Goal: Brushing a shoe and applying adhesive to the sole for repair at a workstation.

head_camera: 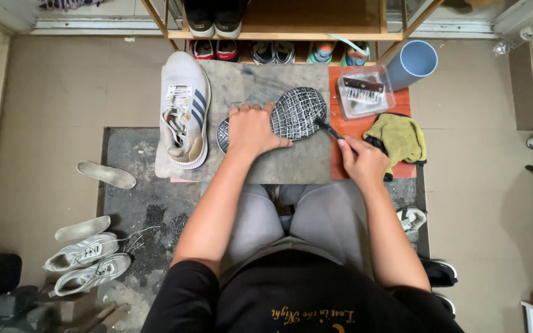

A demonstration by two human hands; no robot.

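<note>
Shoe: a shoe (pixel 297 113) lies sole-up on the grey mat (pixel 291 163) at the middle of the bench, so the dark patterned sole faces the person and is open to the tool.
Left hand: the left hand (pixel 252 129) lies flat over the heel part, fingers curled on the far edge, pressing down; this seems to keep the shoe from sliding.
Right hand: the right hand (pixel 360 157) is closed around a thin dark tool (pixel 329 129), held like a pen; its tip touches the sole edge near the toe.
Mat: it covers the bench top, probably to catch dirt.
Second shoe: a white sneaker (pixel 184 110) with dark stripes lies just beside, on the left part of the mat, out of the way.
Right side: a clear plastic box (pixel 364 92) with small tools, a yellow-green cloth (pixel 399 137) and a blue cup (pixel 413 63) stay near the right hand, easy to reach.
Floor: two insoles (pixel 105 174) and a pair of white sneakers (pixel 87 262) lie well apart on the left.
</note>
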